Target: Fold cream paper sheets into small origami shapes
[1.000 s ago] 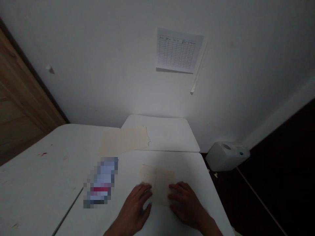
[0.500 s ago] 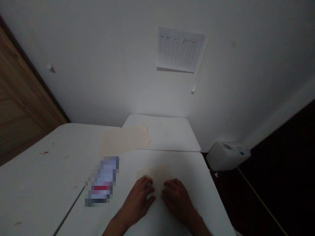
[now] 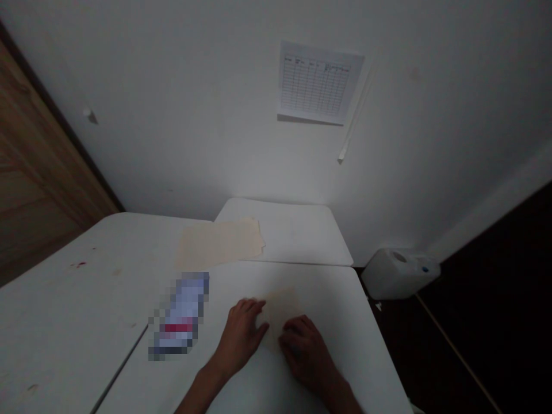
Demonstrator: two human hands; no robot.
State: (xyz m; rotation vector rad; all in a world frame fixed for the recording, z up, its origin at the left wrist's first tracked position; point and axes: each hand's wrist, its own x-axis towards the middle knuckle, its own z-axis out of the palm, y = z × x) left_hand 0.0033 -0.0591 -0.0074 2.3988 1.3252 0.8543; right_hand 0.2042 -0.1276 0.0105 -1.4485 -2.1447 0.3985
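Note:
A thin cream sheet of paper [image 3: 283, 305] lies on the white table between my hands, hard to make out against the tabletop. My left hand [image 3: 244, 330] rests at its left side, fingers bent and the thumb held apart, with nothing gripped. Over the sheet's near right part, my right hand [image 3: 307, 351] has its fingers curled together on the paper, hiding that edge. Further off to the left, larger cream sheets [image 3: 219, 244] lie stacked across the table joint.
A blurred-out blue-and-red item [image 3: 181, 313] lies left of my left hand. The white tabletop [image 3: 336, 310] ends at the right, with a white plastic jug [image 3: 394, 273] on the dark floor beyond. On the wall behind hangs a printed chart [image 3: 317, 83].
My left hand has shifted slightly left and away from me, its thumb now wider from the fingers. My right hand has moved little. Less of the small sheet's left side shows.

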